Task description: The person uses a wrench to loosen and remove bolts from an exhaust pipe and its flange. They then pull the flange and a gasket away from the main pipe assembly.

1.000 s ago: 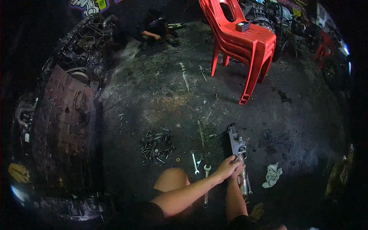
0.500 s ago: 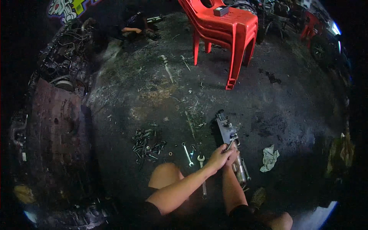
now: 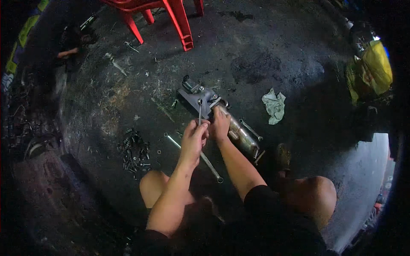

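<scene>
My left hand (image 3: 195, 138) is closed around a combination wrench (image 3: 200, 112), its ring end pointing up and away from me beside the grey metal housing. On the floor before me lies a metal part made of a grey housing (image 3: 200, 97) joined to a shiny cylinder (image 3: 242, 137). My right hand (image 3: 220, 124) is wrapped on the cylinder close to the housing; some of its fingers are hidden. A long wrench (image 3: 209, 165) lies on the floor, partly behind my left hand. Another wrench (image 3: 251, 130) rests along the cylinder's right side.
A pile of dark bolts (image 3: 135, 152) lies to the left, with a small ring (image 3: 159, 152) near it. On the right is a crumpled pale rag (image 3: 274, 106), and farther off a yellow bag (image 3: 377, 64). Red plastic chair legs (image 3: 181, 30) stand at the far side.
The view has swung to the right and downward. My left hand now holds the wrench upright, a little apart from my right hand, which stays on the metal part.
</scene>
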`<state>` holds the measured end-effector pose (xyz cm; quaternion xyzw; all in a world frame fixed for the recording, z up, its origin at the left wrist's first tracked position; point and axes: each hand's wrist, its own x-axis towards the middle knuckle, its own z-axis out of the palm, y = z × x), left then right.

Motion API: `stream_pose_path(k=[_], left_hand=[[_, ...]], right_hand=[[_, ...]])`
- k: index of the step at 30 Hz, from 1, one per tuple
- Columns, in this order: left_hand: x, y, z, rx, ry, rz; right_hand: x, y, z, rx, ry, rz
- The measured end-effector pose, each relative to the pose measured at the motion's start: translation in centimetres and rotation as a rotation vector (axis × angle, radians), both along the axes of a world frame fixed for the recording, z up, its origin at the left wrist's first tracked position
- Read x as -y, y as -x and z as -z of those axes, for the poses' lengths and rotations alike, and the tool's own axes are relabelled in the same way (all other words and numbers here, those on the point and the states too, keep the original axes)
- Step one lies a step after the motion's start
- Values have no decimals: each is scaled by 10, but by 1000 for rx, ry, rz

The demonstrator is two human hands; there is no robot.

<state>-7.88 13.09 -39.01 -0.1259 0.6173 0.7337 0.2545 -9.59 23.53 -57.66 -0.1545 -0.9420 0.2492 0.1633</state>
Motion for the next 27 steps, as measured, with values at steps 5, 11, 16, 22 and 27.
stream_pose_path(k=[5, 11, 16, 22, 27], left_hand=[[4, 2, 0, -14, -3, -46], [-3, -4, -3, -34, 14, 7], [0, -3, 1, -12, -26, 10], [-3, -4, 5, -32, 24, 42], [1, -3, 6, -17, 22, 28]], right_hand=[[-2, 0, 6, 41, -41, -33], [0, -2, 5, 5, -40, -31], [1, 1, 3, 70, 2, -59], [-3, 2, 0, 116, 26, -64], [1, 0, -3, 121, 16, -57]])
